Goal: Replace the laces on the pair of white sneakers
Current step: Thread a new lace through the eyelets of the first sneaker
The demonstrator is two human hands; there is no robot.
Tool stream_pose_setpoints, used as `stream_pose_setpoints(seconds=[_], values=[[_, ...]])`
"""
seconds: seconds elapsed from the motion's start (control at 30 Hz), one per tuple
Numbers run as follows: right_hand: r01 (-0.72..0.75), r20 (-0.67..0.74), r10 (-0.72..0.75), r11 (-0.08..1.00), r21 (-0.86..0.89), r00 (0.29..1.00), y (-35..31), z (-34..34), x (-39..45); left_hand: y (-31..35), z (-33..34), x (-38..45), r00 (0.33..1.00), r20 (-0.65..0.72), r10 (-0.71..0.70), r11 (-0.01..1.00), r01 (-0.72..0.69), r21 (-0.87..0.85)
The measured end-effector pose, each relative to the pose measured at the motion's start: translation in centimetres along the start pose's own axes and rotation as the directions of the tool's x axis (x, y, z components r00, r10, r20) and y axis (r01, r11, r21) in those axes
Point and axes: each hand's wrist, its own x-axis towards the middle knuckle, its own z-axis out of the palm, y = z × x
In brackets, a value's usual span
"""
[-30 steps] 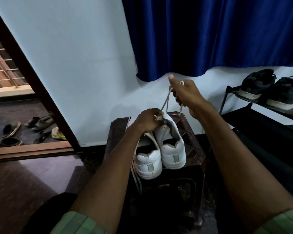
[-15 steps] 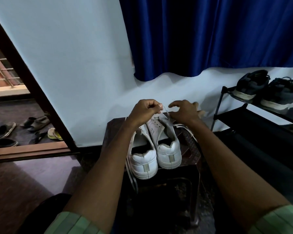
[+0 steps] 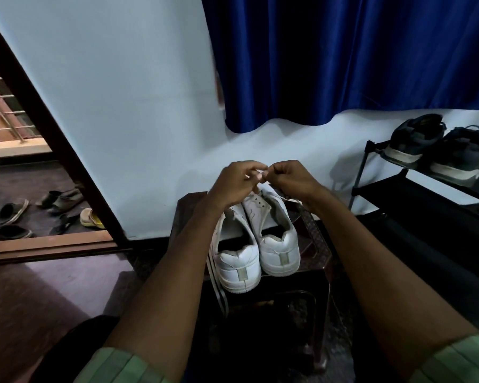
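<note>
Head view. Dark stool surface (image 3: pixel 313 244) against pale wall: white sneakers (image 3: pixel 257 250), heels toward viewer. Left hand (image 3: pixel 234 183) and right hand (image 3: pixel 292 179) pinch lace (image 3: pixel 260 174) above right shoe's eyelets. Lacing apparently midway; loose laces (image 3: pixel 217 288) hang beside left shoe.

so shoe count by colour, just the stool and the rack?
White sneakers on the stool: 2
Dark shoes on the rack: 2
Total: 4
</note>
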Motion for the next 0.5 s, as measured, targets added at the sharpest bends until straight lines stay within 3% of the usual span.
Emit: stream_pose_setpoints(seconds=[0.07,0.13,0.2,0.27,0.33,0.37,0.43,0.5], values=[[-0.017,-0.008,0.016,1.000,-0.014,1.000,-0.1,0.0,0.1,0.1,0.5,0.2,1.000,0.000,-0.027,1.000,0.027,0.005],[-0.039,0.009,0.039,0.998,-0.051,0.999,0.2,-0.4,0.2,-0.5,0.4,0.4,0.974,-0.196,-0.112,0.969,0.151,0.195],[-0.055,0.000,0.056,0.994,-0.093,0.998,0.8,-0.7,0.4,-1.2,-0.4,0.3,0.879,-0.417,-0.232,0.859,0.386,0.335],[-0.059,-0.020,0.057,0.991,-0.117,0.998,1.2,-0.9,0.6,-1.5,-1.1,-0.1,0.845,-0.472,-0.250,0.782,0.464,0.416],[-0.033,-0.024,0.030,0.990,-0.140,0.999,1.1,-0.7,0.7,-1.2,-1.3,-0.2,0.927,-0.332,-0.175,0.890,0.293,0.349],[-0.010,-0.014,0.007,0.987,-0.162,1.000,0.9,-0.5,0.6,-0.8,-1.1,-0.3,0.969,-0.213,-0.122,0.962,0.169,0.216],[0.038,-0.001,-0.039,0.978,-0.204,0.999,0.4,0.0,0.4,0.0,-0.5,-0.6,0.998,0.002,-0.065,0.998,0.065,-0.008],[0.068,0.004,-0.069,0.976,-0.207,0.998,0.3,0.3,0.4,0.2,-0.4,-0.2,0.998,-0.017,-0.055,0.998,0.055,0.043]])
